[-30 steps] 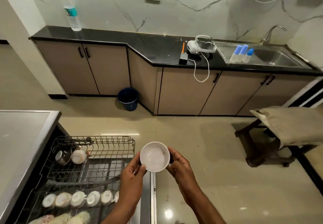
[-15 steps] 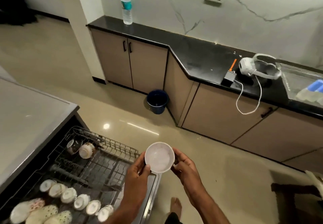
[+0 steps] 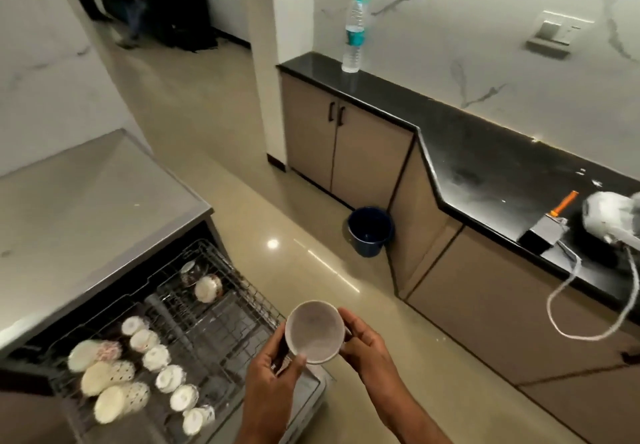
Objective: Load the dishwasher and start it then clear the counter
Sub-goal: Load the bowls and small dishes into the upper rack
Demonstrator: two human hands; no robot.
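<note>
I hold a small white bowl [image 3: 314, 331] in both hands, its opening facing me. My left hand [image 3: 273, 371] grips its lower left rim and my right hand [image 3: 363, 345] its right side. The bowl hovers over the front right corner of the pulled-out dishwasher rack [image 3: 214, 325]. In the rack lies a row of several white cups [image 3: 162, 364], with patterned bowls [image 3: 104, 374] to their left and two cups [image 3: 206, 284] at the far end. The open dishwasher door [image 3: 308, 395] shows below my hands.
A grey worktop [image 3: 86, 208] covers the dishwasher at left. Across the floor runs a black counter [image 3: 485, 166] with a water bottle [image 3: 354, 34], a white headset [image 3: 609, 218] with a dangling cable, and an orange-handled tool [image 3: 554, 225]. A dark blue bucket [image 3: 369, 230] stands by the cabinets.
The view has swung left, so the sink and stool left the frame and more of the rack shows. The bowl stays held in both hands above the rack's corner.
</note>
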